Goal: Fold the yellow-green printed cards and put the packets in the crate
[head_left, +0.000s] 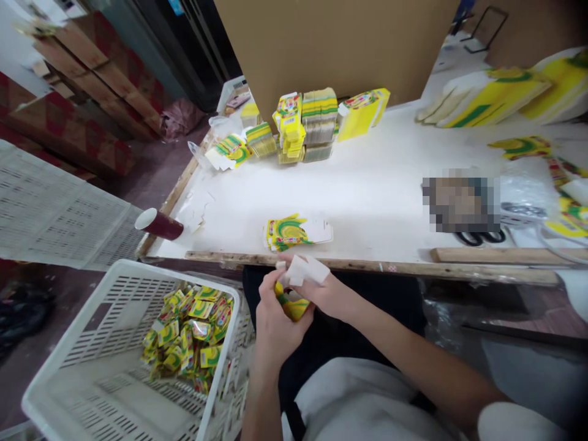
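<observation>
Just in front of the table's near edge, my left hand [277,324] is wrapped round a small yellow and green carton [294,308]. My right hand [328,299] meets it from the right, its fingers closed near the carton's upper end by white flaps [307,270]; most of its fingertips are hidden. Beyond the hands, a small pile of flat yellow and white cartons [287,233] lies at the front of the white table [367,190]. To the lower left stands a white plastic basket [123,269] with several yellow-green packs [188,331] in it.
Stacks of flat cartons [319,122] stand at the back of the table before a brown cardboard panel [340,49]. A dark red cup [160,224] lies at the left corner. Black-handled scissors [480,237] and a wooden strip [505,256] are at the right.
</observation>
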A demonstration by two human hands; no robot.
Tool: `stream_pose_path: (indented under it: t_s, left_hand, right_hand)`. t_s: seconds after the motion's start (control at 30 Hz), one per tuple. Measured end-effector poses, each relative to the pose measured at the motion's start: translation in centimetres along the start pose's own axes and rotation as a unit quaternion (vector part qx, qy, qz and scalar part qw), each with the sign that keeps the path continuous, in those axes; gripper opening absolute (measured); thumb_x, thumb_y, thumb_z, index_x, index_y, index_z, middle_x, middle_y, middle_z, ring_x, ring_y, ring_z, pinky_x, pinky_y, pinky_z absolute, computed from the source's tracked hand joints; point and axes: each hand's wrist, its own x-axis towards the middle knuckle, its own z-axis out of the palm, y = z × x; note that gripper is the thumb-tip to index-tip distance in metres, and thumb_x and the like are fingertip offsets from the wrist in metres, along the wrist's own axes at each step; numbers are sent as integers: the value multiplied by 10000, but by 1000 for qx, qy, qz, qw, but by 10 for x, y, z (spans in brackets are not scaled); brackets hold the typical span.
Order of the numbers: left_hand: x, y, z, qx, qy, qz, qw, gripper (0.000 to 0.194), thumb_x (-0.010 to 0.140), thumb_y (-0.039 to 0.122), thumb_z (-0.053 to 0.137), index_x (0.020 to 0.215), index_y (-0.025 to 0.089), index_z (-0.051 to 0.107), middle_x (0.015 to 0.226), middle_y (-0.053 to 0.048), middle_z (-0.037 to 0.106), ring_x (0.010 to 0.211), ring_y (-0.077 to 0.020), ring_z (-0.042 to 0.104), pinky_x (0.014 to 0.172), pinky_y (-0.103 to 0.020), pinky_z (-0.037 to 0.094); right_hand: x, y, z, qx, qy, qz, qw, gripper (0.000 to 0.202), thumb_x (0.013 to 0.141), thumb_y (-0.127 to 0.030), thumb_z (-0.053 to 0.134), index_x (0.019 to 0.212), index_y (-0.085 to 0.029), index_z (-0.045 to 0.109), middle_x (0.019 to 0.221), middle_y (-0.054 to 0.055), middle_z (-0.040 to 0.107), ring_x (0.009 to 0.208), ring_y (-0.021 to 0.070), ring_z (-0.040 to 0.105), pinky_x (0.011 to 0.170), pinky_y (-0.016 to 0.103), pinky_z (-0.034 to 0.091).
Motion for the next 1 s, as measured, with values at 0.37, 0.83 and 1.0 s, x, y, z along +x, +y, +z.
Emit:
stream_pose_path:
  t_s: [0.37, 0.83, 1.0]
  left_hand:
    - [1, -11, 10, -51, -19, -26, 998, 558, 665, 176, 624, 1132, 208, 320, 1048, -78, 460, 855, -161, 590, 699, -286, 506]
    - [10, -20, -7, 21, 11, -96, 995, 545, 607, 297, 727, 1087, 188, 493, 1009, -76, 599, 920, -207, 601, 814, -359, 505]
    - [10, -16, -12, 42, -24, -70, 996, 598, 600, 306, 733, 1127, 189, 476, 1031, -86, 608, 954, -219, 603, 837, -374, 502]
  right_hand:
    - [-13, -7, -1, -254, -99, -118, 955, 600, 850, -134, 448, 1415, -199, 258, 1456, 95, 314, 1331, 206, 304, 1088, 392, 265]
    - [-2, -2, -31, -352, -52, -168, 919, 281, 881, -152, 438, 1105, -180, 605, 1281, 135, 499, 1193, 200, 484, 982, 350, 404]
    - [4, -26, -47, -377, -160, -155, 899, 237, 850, -107, 475, 996, -181, 646, 1131, 94, 558, 1063, 178, 540, 927, 332, 427]
